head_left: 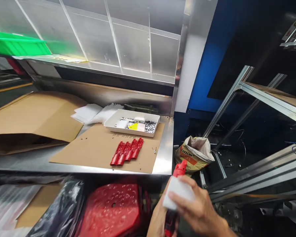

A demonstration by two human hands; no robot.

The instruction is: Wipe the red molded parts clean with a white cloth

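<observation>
Below, both hands grip: left hand (160, 214) red part (179, 169), right hand (199, 210) white pad (179, 192) (stool (111, 210) beside).

A steel workbench (166, 144) fills the left half of the frame. On it, at centre, lies a flat cardboard sheet (98, 148) carrying four red plastic parts (127, 151) side by side. Just behind them sits a white tray (113, 122) of small dark screws with a yellow tag. White bags (96, 112) lie left of the tray, and a folded cardboard box (34, 118) sits farther left. A green bin (14, 44) shows at upper left. Below the bench stand a red stool (111, 210) and a black bag (61, 210). A paper sack (194, 153) rests right of centre, beside metal rails (261, 89).
</observation>
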